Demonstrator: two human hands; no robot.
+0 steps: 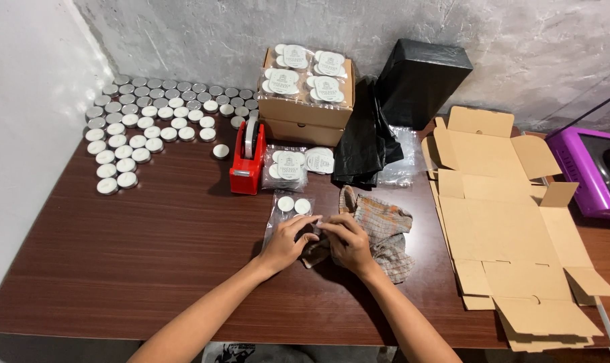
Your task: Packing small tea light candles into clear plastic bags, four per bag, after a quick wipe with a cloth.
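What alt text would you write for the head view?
Two bare hands, left hand and right hand, meet over a clear plastic bag holding two tealight candles on a brown table. Behind are a red tape dispenser, rows of tealights and flat cardboard boxes.

Tealight candles (144, 124), many, in rows at the worktop's (150, 255) far left corner. Red tape dispenser (246, 160) toward the far edge, centre. Open cardboard box (306, 107) of packed candle bags against the wall. Black plastic bags (365, 141) and a black box (422, 77) beside it. Flattened cardboard boxes (506, 222), stacked along the right edge. Purple appliance (587, 168) at the far right corner.
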